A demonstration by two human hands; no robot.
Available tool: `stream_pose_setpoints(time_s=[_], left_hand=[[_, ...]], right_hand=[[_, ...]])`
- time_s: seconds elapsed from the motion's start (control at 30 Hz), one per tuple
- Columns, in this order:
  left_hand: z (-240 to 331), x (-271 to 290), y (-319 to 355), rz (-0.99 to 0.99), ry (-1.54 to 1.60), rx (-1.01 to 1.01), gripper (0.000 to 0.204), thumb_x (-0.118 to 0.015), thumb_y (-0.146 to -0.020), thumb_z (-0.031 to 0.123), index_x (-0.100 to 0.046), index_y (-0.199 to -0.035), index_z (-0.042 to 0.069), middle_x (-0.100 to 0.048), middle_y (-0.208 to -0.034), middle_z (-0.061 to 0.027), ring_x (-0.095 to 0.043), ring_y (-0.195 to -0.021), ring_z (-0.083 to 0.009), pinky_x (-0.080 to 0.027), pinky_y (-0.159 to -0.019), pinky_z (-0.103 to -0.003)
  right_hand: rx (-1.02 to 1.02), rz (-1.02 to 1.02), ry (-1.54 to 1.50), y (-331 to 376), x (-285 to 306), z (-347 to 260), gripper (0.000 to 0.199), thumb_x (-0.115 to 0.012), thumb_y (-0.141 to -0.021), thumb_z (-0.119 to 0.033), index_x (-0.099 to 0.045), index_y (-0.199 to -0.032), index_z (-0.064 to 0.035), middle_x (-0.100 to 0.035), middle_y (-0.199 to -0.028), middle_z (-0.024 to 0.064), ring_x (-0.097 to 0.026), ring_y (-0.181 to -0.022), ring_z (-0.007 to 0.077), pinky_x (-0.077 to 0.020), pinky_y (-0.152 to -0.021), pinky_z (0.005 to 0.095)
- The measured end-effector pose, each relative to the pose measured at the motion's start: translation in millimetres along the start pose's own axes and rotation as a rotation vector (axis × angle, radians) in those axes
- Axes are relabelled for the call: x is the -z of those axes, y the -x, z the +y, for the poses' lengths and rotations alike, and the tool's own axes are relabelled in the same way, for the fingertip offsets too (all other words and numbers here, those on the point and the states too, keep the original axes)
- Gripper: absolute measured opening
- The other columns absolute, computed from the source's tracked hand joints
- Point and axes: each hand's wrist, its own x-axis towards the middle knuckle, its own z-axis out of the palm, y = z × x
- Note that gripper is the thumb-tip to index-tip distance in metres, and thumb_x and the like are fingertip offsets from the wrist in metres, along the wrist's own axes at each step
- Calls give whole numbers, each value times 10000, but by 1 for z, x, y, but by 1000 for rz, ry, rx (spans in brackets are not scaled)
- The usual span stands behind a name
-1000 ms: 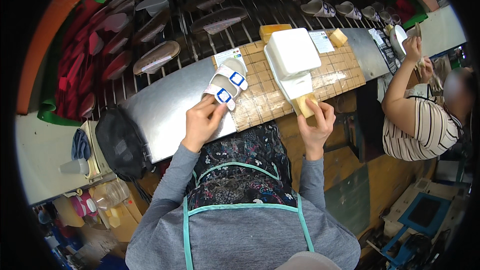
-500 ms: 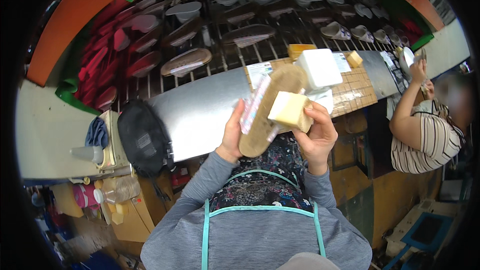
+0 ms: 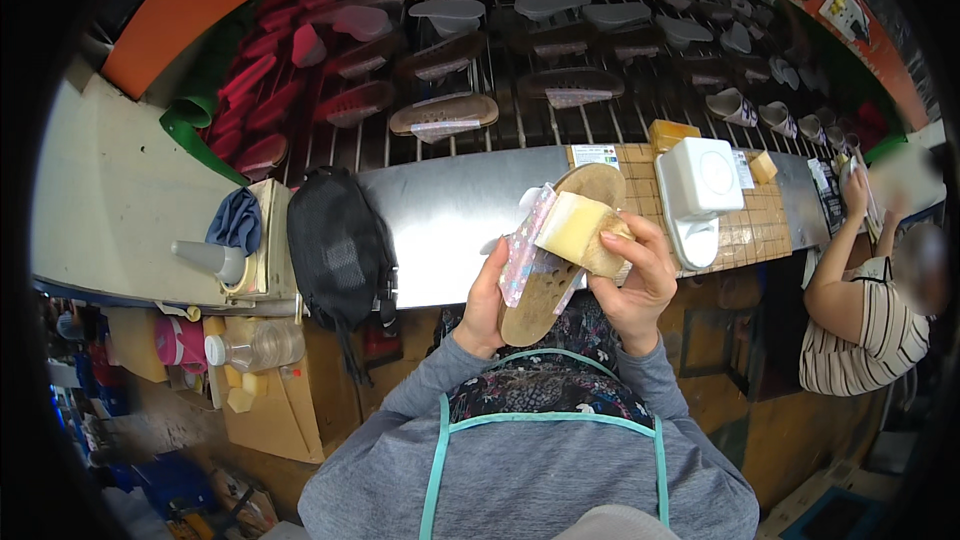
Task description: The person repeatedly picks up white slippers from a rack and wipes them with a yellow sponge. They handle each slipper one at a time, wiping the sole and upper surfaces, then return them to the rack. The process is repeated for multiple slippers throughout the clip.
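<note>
My left hand (image 3: 485, 300) grips a tan shoe sole (image 3: 545, 305) by its near left side. A pinkish, shiny patterned strip (image 3: 522, 255) hangs along the sole's left edge. Between the thumb and fingers of my right hand (image 3: 635, 280) is a pale yellow sponge block (image 3: 580, 228), browned at the end by my fingers. It lies over the middle of the sole, hiding part of it; whether it presses on the surface I cannot tell. The sole is held tilted above the front edge of the metal ledge.
Beyond the metal ledge (image 3: 440, 210), soles and sandals stand in rows on a dark conveyor (image 3: 480, 60). A white dispenser (image 3: 700, 180) stands on a woven-pattern board (image 3: 770, 225) to the right. At left lies a black bag (image 3: 335, 240). A co-worker in a striped top (image 3: 860, 340) sits at right.
The view has shifted left, so the scene sits farther right. The sponge has moved toward the pinkish strip and now overlaps the sole more. Both hands keep their holds.
</note>
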Motion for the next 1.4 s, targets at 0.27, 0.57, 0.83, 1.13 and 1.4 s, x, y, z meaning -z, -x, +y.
stream_pose_setpoints(time_s=[0.27, 0.57, 0.83, 1.13, 1.4], left_hand=[[0, 4, 1, -37, 28, 34, 597, -249, -1029, 474, -341, -1449, 59, -498, -1364, -169, -556, -1200, -271, -494, -976, -413], [0, -13, -9, 51, -14, 45, 585, -264, -1028, 471, -389, -1414, 49, -543, -1311, -153, -585, -1150, -256, -505, -960, -404], [0, -29, -38, 53, 50, 37, 558, -327, -1024, 473, -449, -1358, 44, -585, -1244, -114, -602, -1099, -214, -503, -942, -362], [9, -54, -69, -52, 39, -40, 588, -325, -1019, 498, -464, -1342, 27, -592, -1231, -129, -614, -1068, -209, -506, -929, -355], [-1, -64, -84, 22, -131, -480, 581, -331, -1017, 497, -450, -1333, 24, -595, -1190, -106, -612, -1040, -200, -504, -894, -348]], right_hand=[[-32, -19, -44, -3, 1, 5, 482, -669, -580, 90, -684, -1041, -50, -614, -1137, 166, -599, -1019, 272, -472, -893, 365], [-22, -128, -27, -5, 16, 7, 442, -682, -579, 61, -706, -1007, -50, -636, -1108, 161, -611, -985, 267, -465, -871, 355], [28, -148, -61, 0, 23, 4, 435, -732, -576, 2, -735, -995, -119, -689, -1074, 104, -640, -903, 207, -405, -830, 339], [11, -111, -91, 14, 29, 0, 470, -722, -554, 8, -723, -1010, -106, -675, -1073, 114, -641, -922, 217, -428, -822, 340], [-210, 188, -309, 32, 5, -8, 492, -779, -604, 41, -652, -1074, -26, -620, -1056, 133, -623, -949, 225, -505, -809, 300]])
